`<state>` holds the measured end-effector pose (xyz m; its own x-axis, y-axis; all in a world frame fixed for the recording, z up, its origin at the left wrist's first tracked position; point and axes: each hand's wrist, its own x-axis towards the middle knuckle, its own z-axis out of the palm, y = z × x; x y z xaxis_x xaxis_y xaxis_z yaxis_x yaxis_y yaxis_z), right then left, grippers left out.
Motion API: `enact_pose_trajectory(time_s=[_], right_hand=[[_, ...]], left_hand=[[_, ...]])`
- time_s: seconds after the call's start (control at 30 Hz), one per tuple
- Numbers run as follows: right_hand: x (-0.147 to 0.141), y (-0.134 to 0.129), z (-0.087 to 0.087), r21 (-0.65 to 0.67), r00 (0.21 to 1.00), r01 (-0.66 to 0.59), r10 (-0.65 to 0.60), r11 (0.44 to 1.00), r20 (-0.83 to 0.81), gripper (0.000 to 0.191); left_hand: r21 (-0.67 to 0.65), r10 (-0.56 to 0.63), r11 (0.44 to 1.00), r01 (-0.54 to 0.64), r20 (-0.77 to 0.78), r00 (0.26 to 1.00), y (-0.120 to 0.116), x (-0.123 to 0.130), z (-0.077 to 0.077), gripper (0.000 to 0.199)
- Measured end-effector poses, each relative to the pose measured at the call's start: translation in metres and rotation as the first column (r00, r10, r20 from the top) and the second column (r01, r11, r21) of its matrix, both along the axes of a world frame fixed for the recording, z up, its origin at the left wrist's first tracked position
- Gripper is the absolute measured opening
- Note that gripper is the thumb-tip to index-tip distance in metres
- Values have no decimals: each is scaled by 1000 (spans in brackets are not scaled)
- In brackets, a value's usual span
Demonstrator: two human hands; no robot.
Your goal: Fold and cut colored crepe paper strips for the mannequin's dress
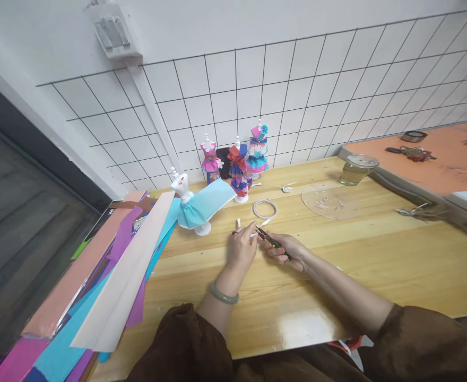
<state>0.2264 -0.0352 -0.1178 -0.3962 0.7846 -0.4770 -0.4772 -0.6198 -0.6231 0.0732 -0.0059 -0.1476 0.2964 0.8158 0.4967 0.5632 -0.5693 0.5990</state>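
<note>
Near the middle of the wooden table [361, 265], my left hand [242, 245] pinches a thin white strip [239, 223], whose ends stick out past the fingers. My right hand [287, 250] is wrapped round black pliers or cutters [268, 238], with their tip close to my left fingertips. Just beyond my hands lies a ring of coiled wire [265, 209]. To the left a small white dress form [181, 187] stands in a light blue paper skirt [207, 204].
Several dressed miniature forms [239, 170] stand by the wall grid. Coloured paper sheets [126, 265] cover the left side. Farther right are a clear dish with beads [329, 202] and a lidded cup [353, 172].
</note>
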Motion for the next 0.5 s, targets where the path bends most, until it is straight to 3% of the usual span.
enact_pose_trajectory(time_s=[0.27,0.5], right_hand=[[2,-1,9,58,991,-42,34,997,130,16],[6,-3,14,78,970,-79,58,994,237,18]], left_hand=[[133,85,990,-52,-261,962,-6,-1,11,46],[169,122,983,-69,-329,936,-10,-1,14,50]])
